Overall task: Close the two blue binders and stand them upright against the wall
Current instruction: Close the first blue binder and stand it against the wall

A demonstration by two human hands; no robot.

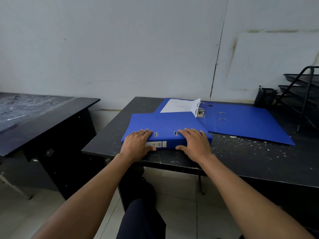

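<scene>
The left hand [136, 144] and right hand [195, 144] clasp the closed blue cardboard binder [164, 125] by its spine, flat at the near edge of the black desk [241, 157]. It likely needs standing against the far white wall [120, 49]. The open blue binder [241, 121] lies beyond, to the right.

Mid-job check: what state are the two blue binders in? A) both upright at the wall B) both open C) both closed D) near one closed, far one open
D: the near blue binder lies closed flat; the far blue binder lies open, metal rings exposed.
</scene>
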